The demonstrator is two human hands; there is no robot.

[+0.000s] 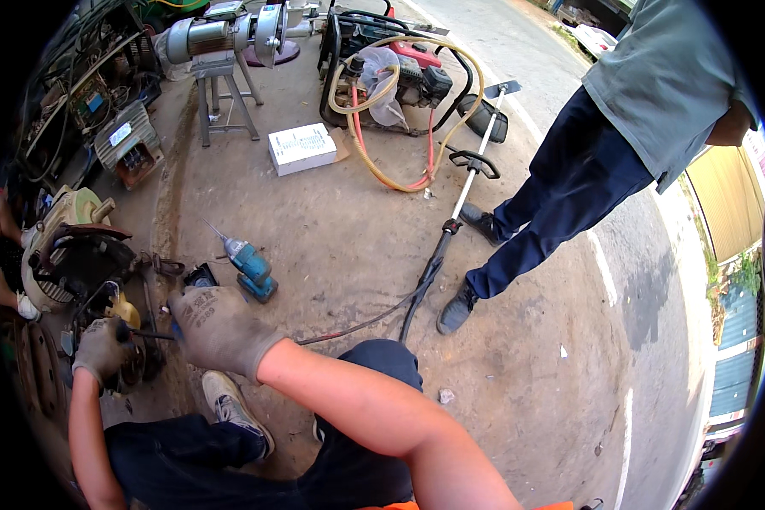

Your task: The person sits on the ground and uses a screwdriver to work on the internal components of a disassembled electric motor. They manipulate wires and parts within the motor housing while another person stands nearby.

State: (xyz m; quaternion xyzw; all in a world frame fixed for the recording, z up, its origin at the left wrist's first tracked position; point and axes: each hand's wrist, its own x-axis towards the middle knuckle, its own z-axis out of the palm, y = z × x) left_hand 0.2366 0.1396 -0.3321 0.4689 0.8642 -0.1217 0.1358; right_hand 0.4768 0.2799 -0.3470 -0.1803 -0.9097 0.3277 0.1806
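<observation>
Both my hands wear grey-brown work gloves. My left hand (102,348) is closed round one end of a thin black rod (153,335), low beside a dirty machine (93,263) with a dark opening and a yellowish part (125,309). The rod's other end runs to my right hand (221,330), whose fingers are curled and mostly hidden. A bit of blue shows at their edge. Just beyond my right hand lies a teal cordless drill (251,268) with a long thin bit. A small dark object (201,277) sits between them.
A person in dark trousers (569,178) stands at the right, beside a long-shafted brush cutter (463,195). Farther off are a framed engine pump (399,76) with looped hoses, a white box (302,150) and a motor on a stand (225,51). Motor parts (127,144) crowd the left.
</observation>
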